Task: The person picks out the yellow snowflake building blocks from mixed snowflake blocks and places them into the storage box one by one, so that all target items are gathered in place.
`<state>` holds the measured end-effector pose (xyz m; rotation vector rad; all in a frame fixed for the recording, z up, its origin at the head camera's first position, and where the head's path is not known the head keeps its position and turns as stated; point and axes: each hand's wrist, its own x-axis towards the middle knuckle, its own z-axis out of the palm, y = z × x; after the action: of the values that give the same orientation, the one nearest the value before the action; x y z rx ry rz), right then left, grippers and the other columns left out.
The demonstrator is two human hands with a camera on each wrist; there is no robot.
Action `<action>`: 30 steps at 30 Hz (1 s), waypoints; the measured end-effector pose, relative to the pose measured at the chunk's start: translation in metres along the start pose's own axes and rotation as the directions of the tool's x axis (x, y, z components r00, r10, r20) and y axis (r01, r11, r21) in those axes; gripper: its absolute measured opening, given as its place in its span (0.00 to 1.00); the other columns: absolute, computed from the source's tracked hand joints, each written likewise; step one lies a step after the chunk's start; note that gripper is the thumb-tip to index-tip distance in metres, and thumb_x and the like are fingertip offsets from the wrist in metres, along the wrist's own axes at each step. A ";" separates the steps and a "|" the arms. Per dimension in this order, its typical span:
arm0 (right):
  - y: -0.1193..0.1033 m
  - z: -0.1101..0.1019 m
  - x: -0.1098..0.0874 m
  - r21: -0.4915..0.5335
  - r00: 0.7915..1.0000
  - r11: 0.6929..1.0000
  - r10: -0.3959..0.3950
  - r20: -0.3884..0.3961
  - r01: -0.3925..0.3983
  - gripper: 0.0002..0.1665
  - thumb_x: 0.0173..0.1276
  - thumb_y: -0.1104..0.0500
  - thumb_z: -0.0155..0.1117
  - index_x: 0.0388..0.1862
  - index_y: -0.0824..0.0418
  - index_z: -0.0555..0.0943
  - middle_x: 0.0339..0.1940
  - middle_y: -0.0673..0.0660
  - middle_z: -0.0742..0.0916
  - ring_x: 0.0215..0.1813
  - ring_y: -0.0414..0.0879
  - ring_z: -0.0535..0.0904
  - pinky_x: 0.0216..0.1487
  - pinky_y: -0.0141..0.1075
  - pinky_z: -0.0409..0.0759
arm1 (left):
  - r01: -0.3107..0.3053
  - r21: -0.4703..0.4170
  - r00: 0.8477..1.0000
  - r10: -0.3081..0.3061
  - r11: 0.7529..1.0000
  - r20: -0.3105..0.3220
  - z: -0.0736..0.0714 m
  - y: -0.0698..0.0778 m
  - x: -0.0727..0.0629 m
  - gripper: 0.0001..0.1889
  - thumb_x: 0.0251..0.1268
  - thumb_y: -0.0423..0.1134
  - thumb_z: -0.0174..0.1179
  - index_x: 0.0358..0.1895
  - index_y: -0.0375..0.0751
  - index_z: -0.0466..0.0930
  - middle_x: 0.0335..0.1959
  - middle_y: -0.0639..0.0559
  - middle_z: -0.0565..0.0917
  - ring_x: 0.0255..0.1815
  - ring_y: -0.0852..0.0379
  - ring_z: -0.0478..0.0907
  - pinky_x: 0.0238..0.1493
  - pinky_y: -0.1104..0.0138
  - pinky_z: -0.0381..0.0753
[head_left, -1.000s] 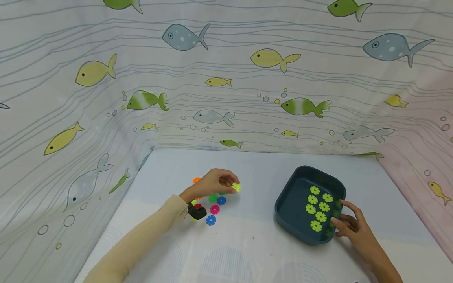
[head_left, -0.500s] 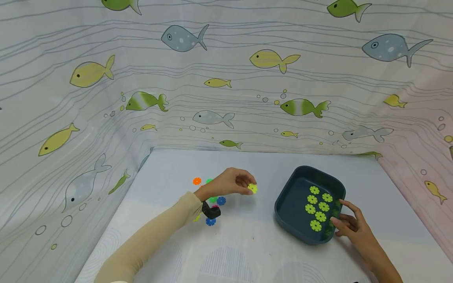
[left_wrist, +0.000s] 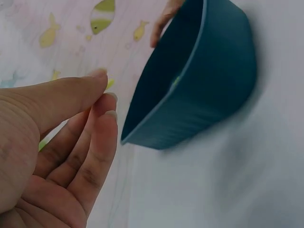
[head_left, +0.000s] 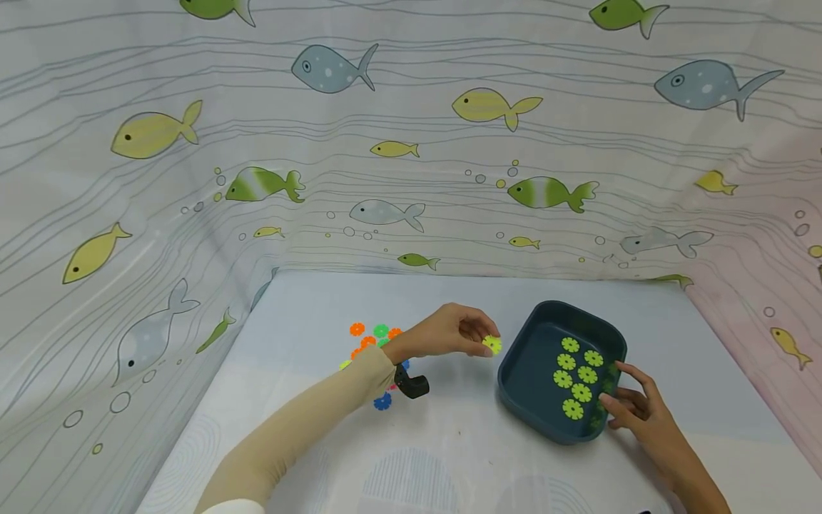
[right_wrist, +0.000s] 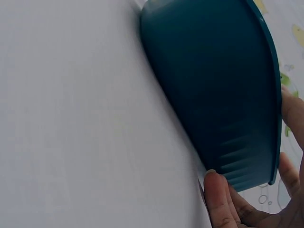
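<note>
My left hand (head_left: 449,333) pinches a yellow-green, flower-shaped slotted plastic disc (head_left: 491,345) between thumb and fingers, just left of a dark blue rectangular basin (head_left: 536,382). In the left wrist view, only a yellow sliver of the disc (left_wrist: 110,84) shows past the thumb tip. Inside the basin, several matching yellow-green discs (head_left: 581,392) lie flat on the right part of the floor. At the basin's right side, my right hand (head_left: 648,414) grips the rim and wall, with the thumb over the edge. The right wrist view has its fingers (right_wrist: 216,197) against the basin's outside wall.
Left of the basin, a loose group of slotted discs in orange (head_left: 357,329), green (head_left: 381,330), blue (head_left: 382,401) and other colours lies on the white table (head_left: 449,435), partly hidden by my left forearm. A fish-patterned curtain (head_left: 411,185) rises behind and on both sides.
My left hand has moved right, carrying the yellow-green disc from over the loose discs to beside the basin's left rim. The right hand and basin have stayed in place.
</note>
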<state>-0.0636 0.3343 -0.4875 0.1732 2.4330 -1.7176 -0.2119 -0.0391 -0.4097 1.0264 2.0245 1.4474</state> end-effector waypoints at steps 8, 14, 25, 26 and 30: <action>-0.001 0.000 0.000 0.005 1.000 1.000 0.002 0.003 -0.002 0.46 0.80 0.48 0.59 0.83 0.34 0.42 0.71 0.74 0.66 0.45 0.48 0.82 0.45 0.38 0.84 | -0.048 -0.048 0.998 0.049 0.998 0.035 0.019 0.007 0.020 0.15 0.62 0.35 0.75 0.51 0.46 0.86 0.42 0.52 0.88 0.39 0.52 0.84 0.43 0.59 0.88; -0.001 0.000 0.000 0.006 1.000 1.000 0.004 0.001 -0.004 0.46 0.80 0.48 0.59 0.83 0.34 0.43 0.71 0.74 0.66 0.45 0.49 0.82 0.45 0.38 0.84 | -0.068 -0.037 0.996 0.070 0.997 0.060 0.031 0.008 0.034 0.15 0.63 0.35 0.74 0.51 0.47 0.86 0.41 0.55 0.88 0.39 0.55 0.86 0.43 0.59 0.88; -0.002 0.000 -0.001 -0.006 1.000 1.000 0.015 -0.002 -0.015 0.46 0.80 0.47 0.59 0.84 0.33 0.42 0.71 0.73 0.66 0.45 0.49 0.82 0.45 0.37 0.84 | -0.046 0.017 0.992 0.044 0.999 0.119 0.054 0.009 0.051 0.16 0.64 0.35 0.73 0.54 0.42 0.85 0.40 0.57 0.86 0.38 0.61 0.86 0.41 0.65 0.87; -0.002 0.000 -0.001 -0.004 1.000 1.000 0.015 -0.002 -0.015 0.46 0.80 0.47 0.59 0.84 0.34 0.42 0.71 0.74 0.66 0.45 0.49 0.82 0.45 0.37 0.84 | -0.046 0.026 0.991 0.042 0.999 0.125 0.056 0.009 0.052 0.16 0.64 0.35 0.73 0.55 0.42 0.85 0.40 0.57 0.86 0.38 0.62 0.86 0.41 0.65 0.87; -0.002 0.000 -0.002 -0.002 1.000 1.000 0.015 0.000 -0.015 0.46 0.80 0.47 0.59 0.84 0.34 0.42 0.71 0.74 0.66 0.45 0.48 0.82 0.45 0.37 0.84 | -0.043 0.032 0.988 0.038 0.999 0.150 0.061 0.009 0.058 0.17 0.65 0.35 0.72 0.56 0.39 0.84 0.40 0.58 0.86 0.38 0.63 0.85 0.42 0.66 0.87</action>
<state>-0.0620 0.3335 -0.4851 0.1906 2.4277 -1.7087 -0.2013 0.0447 -0.4188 1.1607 1.9391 1.3170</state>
